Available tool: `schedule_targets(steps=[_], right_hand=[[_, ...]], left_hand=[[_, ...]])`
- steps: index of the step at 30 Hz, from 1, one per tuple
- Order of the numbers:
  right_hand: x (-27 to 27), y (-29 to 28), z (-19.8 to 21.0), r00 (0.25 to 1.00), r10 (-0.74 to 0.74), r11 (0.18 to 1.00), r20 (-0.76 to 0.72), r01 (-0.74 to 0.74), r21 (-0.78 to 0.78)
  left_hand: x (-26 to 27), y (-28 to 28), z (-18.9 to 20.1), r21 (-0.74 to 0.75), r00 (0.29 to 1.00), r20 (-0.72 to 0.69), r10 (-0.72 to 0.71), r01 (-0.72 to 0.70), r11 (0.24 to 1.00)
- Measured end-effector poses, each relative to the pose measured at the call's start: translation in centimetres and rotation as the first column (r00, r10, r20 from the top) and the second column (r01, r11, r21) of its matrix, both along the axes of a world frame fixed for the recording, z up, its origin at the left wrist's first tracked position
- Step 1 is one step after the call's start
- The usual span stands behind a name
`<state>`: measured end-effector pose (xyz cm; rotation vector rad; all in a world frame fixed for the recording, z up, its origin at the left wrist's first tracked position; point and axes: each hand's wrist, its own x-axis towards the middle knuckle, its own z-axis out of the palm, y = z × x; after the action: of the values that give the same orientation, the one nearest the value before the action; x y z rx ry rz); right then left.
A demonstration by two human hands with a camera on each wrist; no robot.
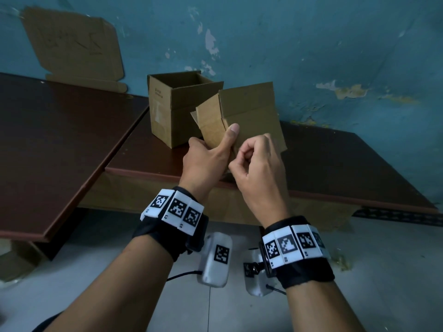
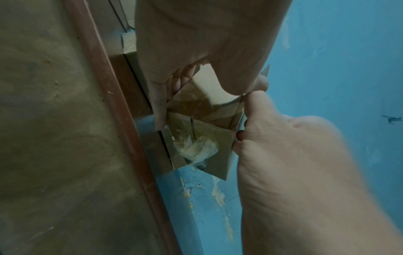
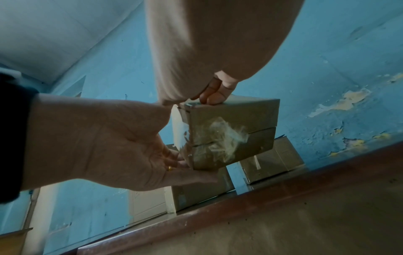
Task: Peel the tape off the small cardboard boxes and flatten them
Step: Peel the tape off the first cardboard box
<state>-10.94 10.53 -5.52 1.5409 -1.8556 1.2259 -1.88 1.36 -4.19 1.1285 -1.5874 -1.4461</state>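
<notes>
I hold a small brown cardboard box (image 1: 249, 111) in the air above the table's front edge. My left hand (image 1: 211, 144) grips its left side, thumb up on the near face. My right hand (image 1: 247, 152) has its fingers curled and pinches at the box's near corner. In the right wrist view my right hand (image 3: 211, 98) pinches a glossy tape end (image 3: 189, 104) on the box (image 3: 240, 117). A crumpled wad of clear tape (image 3: 218, 138) clings over the bottom seam, and my left hand (image 3: 174, 165) cups the side. The left wrist view shows the same wad (image 2: 196, 148).
A second small box (image 1: 172, 104) stands open on the dark brown table (image 1: 335, 164) just behind the held one. A flat cardboard sheet (image 1: 72, 44) leans on the blue wall. Another brown tabletop (image 1: 60, 140) lies to the left. Grey floor is below.
</notes>
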Motion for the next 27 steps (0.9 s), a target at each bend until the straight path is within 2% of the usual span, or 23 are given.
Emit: schedule_targets(steps=[6, 10, 14, 17, 22, 25, 27], right_hand=[[0.6, 0.5, 0.5, 0.994, 0.087, 0.993, 0.071, -0.081, -0.084], [0.8, 0.9, 0.7, 0.973, 0.134, 0.987, 0.189, -0.115, -0.109], [0.7, 0.6, 0.5, 0.990, 0.083, 0.995, 0.116, -0.076, -0.062], [0.4, 0.4, 0.3, 0.997, 0.055, 0.995, 0.057, -0.050, -0.088], [0.4, 0.4, 0.6, 0.991, 0.105, 0.989, 0.088, -0.095, -0.115], [0.8, 0.6, 1.0, 0.978, 0.123, 0.983, 0.166, -0.098, -0.154], [0.9, 0.9, 1.2, 0.968, 0.127, 0.980, 0.218, -0.088, -0.180]], left_hand=[[0.2, -0.6, 0.3, 0.141, 0.998, -0.050, 0.033, -0.026, 0.990], [0.4, -0.8, 0.5, 0.218, 0.991, -0.130, 0.035, -0.005, 0.976], [0.3, -0.7, 0.4, 0.189, 0.994, -0.110, 0.024, -0.002, 0.982], [0.1, -0.7, 0.2, 0.144, 0.994, -0.105, 0.028, -0.012, 0.989], [0.1, -0.7, 0.5, 0.175, 0.992, -0.122, 0.029, -0.007, 0.985], [0.3, -0.5, 0.7, 0.250, 0.984, -0.178, 0.028, 0.018, 0.968], [0.4, -0.4, 1.0, 0.318, 0.958, -0.282, 0.053, 0.041, 0.947]])
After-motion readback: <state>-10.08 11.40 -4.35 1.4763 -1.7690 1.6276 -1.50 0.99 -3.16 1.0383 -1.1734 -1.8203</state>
